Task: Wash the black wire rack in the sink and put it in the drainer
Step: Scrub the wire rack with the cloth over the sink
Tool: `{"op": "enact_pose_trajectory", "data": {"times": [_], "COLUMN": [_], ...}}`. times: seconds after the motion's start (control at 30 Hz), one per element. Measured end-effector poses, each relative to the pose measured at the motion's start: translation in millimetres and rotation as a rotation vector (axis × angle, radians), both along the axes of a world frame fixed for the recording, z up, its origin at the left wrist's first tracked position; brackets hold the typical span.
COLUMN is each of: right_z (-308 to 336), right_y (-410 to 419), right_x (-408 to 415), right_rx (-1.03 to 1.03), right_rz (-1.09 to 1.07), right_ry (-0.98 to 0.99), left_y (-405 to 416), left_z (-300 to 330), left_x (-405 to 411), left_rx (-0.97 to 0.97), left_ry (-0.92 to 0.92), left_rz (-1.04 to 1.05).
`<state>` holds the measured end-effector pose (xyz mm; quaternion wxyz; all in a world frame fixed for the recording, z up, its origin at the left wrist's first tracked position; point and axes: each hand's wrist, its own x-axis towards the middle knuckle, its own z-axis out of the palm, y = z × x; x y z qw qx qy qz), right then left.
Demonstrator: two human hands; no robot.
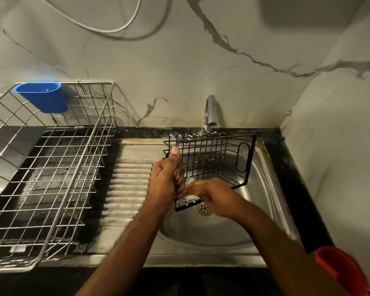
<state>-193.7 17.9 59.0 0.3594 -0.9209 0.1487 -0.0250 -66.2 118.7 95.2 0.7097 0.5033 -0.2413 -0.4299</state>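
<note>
Overhead, black wire rack (214,159), steel sink (265,189)

I see wire rack (214,159) gripped over sink (265,189), tilted on edge. My left hand (167,180) clamps its near-left corner; right hand (216,197) just right of that grip, on rack's lower edge. Tap (210,112) behind grip. Drain (204,208) below grip. Ribbed draining board (126,189) left of grip; drainer (51,167) farther left, cup (42,96) hung on its far rim.

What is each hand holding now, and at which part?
The left hand grips the black wire rack at its left end. The right hand presses a pale scrubber against its lower edge.
</note>
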Motion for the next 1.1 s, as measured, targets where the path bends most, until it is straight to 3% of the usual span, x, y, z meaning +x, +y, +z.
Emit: {"op": "enact_pose_trajectory", "data": {"times": [0.2,0.3,0.4,0.6,0.73,0.83,0.97,1.1], "right_z": [-19.1,-28.7,-25.0,-12.2,-4.4,0.9,8.1,13.0], "right_y": [-48.2,-55.8,-40.4,-14.3,-5.3,7.4,21.6,8.8], "right_x": [-23.2,-32.1,-30.6,-18.7,-11.8,-1.5,4.7,5.2], "right_rx": [-0.105,-0.347,-0.538,-0.295,-0.207,-0.109,0.183,0.425], "right_rz": [-0.311,-0.470,-0.485,-0.569,-0.506,-0.429,-0.300,-0.663], "right_ry": [0.267,0.419,0.452,0.489,0.469,0.283,-0.064,-0.365], "left_y": [3.3,3.7,2.8,3.8,3.0,1.9,0.5,3.0], "left_z": [4.2,7.7,8.0,1.6,-0.6,-3.6,-1.9,2.3], "left_x": [6.6,5.3,7.1,4.0,6.5,1.7,-1.9,5.2], "left_rx": [-0.002,-0.001,0.003,0.003,0.034,0.044,0.028,0.037], "left_ry": [0.012,0.006,-0.030,-0.112,-0.099,-0.076,-0.037,0.051], "left_rz": [-0.013,0.008,0.028,0.036,0.052,0.049,0.059,0.067]}}
